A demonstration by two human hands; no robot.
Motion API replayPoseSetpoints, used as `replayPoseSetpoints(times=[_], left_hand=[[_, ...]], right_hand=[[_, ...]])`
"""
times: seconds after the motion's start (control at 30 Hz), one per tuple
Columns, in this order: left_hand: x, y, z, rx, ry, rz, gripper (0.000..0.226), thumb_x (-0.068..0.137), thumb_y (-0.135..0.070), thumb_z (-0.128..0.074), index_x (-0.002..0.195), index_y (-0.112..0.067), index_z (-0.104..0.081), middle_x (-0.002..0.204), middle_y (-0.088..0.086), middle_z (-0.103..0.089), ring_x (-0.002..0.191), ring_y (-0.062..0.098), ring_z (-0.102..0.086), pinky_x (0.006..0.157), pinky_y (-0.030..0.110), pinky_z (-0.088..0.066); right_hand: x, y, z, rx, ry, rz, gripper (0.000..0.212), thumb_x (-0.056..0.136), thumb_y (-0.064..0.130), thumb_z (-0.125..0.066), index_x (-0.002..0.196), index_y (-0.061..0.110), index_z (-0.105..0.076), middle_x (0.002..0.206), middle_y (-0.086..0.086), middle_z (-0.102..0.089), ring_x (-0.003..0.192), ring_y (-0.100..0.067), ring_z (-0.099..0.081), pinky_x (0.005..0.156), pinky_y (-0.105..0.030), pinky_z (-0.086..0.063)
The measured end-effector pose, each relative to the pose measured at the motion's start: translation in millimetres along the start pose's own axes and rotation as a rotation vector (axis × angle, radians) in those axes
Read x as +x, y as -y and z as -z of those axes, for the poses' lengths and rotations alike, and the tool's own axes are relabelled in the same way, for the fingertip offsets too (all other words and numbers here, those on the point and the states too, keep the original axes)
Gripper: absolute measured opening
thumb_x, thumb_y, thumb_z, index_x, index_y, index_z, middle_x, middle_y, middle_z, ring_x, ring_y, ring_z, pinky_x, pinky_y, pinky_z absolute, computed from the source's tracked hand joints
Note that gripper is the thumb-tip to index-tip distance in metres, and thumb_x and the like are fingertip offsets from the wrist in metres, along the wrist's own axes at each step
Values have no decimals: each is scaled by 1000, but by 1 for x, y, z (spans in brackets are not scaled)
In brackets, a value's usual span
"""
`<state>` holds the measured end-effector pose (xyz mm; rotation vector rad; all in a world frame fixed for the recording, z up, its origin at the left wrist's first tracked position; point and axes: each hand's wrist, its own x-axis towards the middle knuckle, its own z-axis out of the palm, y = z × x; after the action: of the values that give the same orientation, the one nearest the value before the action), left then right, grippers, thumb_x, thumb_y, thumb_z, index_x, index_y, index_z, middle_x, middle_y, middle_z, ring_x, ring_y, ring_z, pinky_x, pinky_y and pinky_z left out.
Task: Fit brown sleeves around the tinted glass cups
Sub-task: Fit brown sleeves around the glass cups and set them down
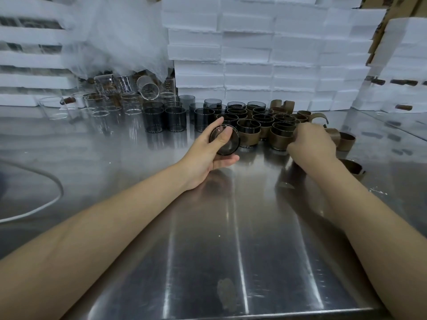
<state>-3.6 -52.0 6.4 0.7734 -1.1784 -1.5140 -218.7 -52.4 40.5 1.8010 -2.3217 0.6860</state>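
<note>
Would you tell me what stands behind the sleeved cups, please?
Stacked white foam boxes rise behind the sleeved cups, with loose sleeves standing in between. The cups hide where the stack meets the table.

One tinted cup is tipped on its side in the left hand, bare, with one round end facing the camera, just above the surface. Bare cups, smoky grey, stand upright in a cluster to its left. To its right stand sleeved cups, packed close, each with a brown band round its lower wall. Loose sleeves, curled brown strips and rings, lie scattered beside that group on its right.
</note>
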Motion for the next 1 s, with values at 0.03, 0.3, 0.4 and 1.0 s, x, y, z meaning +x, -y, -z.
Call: replayPoseSetpoints(times=[0.03, 0.3, 0.4, 1.0], left_hand=[[0, 0, 0, 20, -9, -6, 54, 91, -36, -63, 141, -36, -44, 116, -14, -49, 77, 26, -74, 65, 22, -58], [-1, 1, 1, 55, -57, -77, 49, 84, -33, -71, 130, -25, -58, 126, -3, -59, 78, 36, -74, 61, 24, -58], [0, 1, 2, 53, -74, -72, 51, 91, -30, -66, 139, -20, -52, 130, 6, -59, 83, 36, -74, 65, 24, -58], [-3, 1, -1, 76, -44, -95, 36, 94, -19, -65, 130, -18, -63, 127, -2, -64, 92, 35, -72, 72, 31, -60]], right_hand=[[1, 1, 2, 33, -2, 19, 16, 80, -2, -53, 92, 0, -63, 100, -19, -60, 88, -35, -54, 65, -38, -47], [-19, 37, -5, 451, 21, 311, 23, 84, 4, -57, 95, 8, -76, 90, -10, -71, 92, -23, -63, 69, -15, -41], [-24, 37, -17, 399, 39, 405, 24, 88, 8, -53, 98, 7, -75, 82, -7, -68, 81, -23, -61, 66, -19, -36], [-28, 43, -12, 784, -183, 279, 42, 88, 16, -55, 53, 14, -32, 54, -15, -43, 58, -32, -57, 62, -50, -54]])
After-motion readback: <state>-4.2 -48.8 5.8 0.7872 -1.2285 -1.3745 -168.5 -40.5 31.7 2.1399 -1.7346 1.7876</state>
